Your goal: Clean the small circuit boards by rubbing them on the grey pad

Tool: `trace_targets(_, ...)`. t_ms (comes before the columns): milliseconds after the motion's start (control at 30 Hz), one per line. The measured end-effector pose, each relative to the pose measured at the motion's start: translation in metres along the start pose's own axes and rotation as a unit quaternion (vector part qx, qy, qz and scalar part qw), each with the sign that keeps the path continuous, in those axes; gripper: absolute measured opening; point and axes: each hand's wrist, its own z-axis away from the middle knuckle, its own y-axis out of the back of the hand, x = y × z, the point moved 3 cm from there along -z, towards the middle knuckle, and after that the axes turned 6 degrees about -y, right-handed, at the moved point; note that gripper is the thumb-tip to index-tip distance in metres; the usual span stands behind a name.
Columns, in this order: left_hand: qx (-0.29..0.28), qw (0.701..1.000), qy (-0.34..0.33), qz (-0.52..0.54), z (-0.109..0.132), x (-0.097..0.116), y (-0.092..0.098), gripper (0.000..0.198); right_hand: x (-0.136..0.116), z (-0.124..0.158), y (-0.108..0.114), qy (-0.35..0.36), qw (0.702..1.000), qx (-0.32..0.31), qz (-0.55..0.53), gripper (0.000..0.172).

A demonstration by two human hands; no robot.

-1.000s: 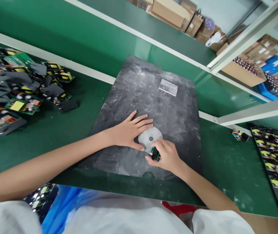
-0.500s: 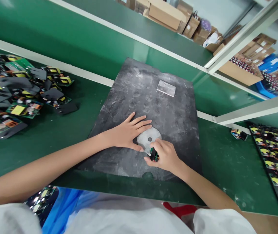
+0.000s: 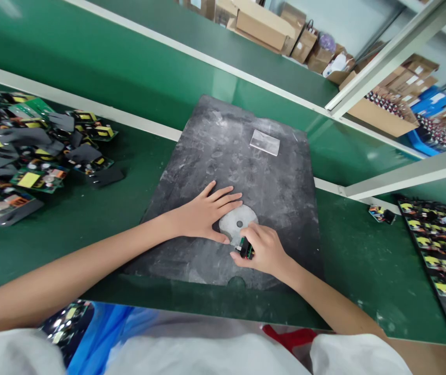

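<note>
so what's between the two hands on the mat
In the head view, a pale grey disc with a centre hole lies between the left hand and the right hand, which grips a small green part.

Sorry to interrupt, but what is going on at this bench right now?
A person works at a green bench. Their left hand lies flat on a dark mat, fingertips on the edge of a grey disc. Their right hand pinches a small green circuit board against the disc's near edge. More circuit boards lie piled to the left.
</note>
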Motion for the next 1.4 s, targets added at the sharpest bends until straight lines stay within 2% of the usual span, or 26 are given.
trace_targets(1400, 0.015, 1.000, -0.005, 0.000, -0.0012, 0.0001, -0.0023, 0.096, 0.0013, -0.0001, 0.0014, 0.000, 1.000, 0.003, -0.009, 0.026)
